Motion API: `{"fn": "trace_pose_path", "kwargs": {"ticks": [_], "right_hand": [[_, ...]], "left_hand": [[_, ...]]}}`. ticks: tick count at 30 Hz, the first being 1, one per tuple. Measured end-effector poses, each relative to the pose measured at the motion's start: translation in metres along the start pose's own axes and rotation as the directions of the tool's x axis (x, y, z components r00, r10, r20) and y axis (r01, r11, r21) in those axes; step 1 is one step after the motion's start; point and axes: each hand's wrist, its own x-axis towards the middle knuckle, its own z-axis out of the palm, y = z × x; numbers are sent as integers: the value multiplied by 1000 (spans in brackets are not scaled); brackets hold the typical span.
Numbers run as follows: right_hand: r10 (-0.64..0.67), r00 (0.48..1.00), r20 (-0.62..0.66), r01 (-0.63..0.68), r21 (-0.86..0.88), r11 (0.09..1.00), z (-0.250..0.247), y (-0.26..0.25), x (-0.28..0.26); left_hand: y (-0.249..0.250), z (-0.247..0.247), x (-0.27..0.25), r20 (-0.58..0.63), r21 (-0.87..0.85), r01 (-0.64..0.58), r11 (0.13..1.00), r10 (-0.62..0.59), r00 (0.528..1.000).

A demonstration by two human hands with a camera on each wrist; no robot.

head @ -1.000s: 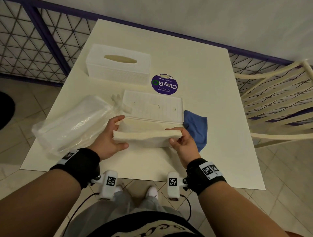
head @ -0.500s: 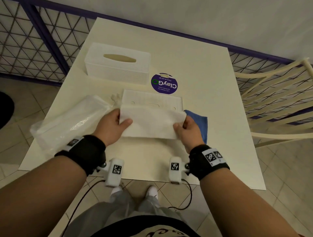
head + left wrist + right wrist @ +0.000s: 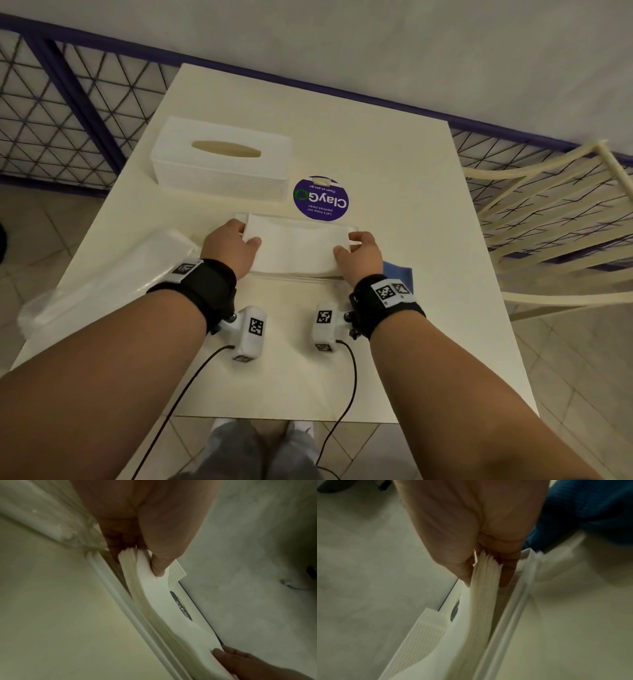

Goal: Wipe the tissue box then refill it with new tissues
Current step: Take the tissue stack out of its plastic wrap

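Note:
A stack of new white tissues point(image 3: 296, 246) lies flat just above the tissue box's white base tray point(image 3: 301, 278). My left hand point(image 3: 248, 234) pinches its left end, thumb on top and fingers underneath. My right hand point(image 3: 346, 244) pinches the right end the same way. The left wrist view shows the thumb point(image 3: 159, 563) pressing the sagging stack point(image 3: 154, 597) over the tray's rim point(image 3: 120, 588). In the right wrist view the stack point(image 3: 481, 595) hangs beside the rim point(image 3: 513, 608). The white tissue box cover point(image 3: 219, 161), with its oval slot, stands behind on the table.
A blue cloth point(image 3: 397, 274) lies right of the tray, by my right wrist. An empty clear plastic wrapper point(image 3: 102, 281) sprawls at the table's left edge. A round purple sticker point(image 3: 320, 198) is on the table point(image 3: 394, 342). A cream chair point(image 3: 548, 219) stands at the right.
Both hands carried the tissue stack away from me, from the table's near part to over the base tray, and turned it flat. The tray is now mostly covered.

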Motion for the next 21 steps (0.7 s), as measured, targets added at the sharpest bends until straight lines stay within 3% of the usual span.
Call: {"fn": "trace_pose_path", "kwargs": {"ticks": [5, 11, 14, 17, 19, 21], "right_hand": [[-3, 998, -63, 4, 8, 1000, 6, 5, 2], [-6, 998, -62, 1, -73, 997, 10, 4, 1], [-103, 987, -125, 93, -77, 993, 12, -1, -9], [-271, 959, -81, 265, -77, 961, 23, -20, -27], [-372, 928, 28, 373, -54, 926, 41, -41, -42], [-458, 877, 145, 469, -55, 881, 64, -62, -58]], "left_hand": [[-1, 6, 8, -32, 71, -48, 996, 51, 998], [-3, 4, 9, 7, 116, -2, 993, 1, 1000], [-5, -15, -9, -88, 56, -139, 989, 144, 986], [-20, -49, -36, -261, 48, -333, 942, 334, 906], [-40, -73, -52, -282, -68, -302, 951, 272, 920], [-61, -93, -64, -240, -317, -177, 932, 101, 965]]}}
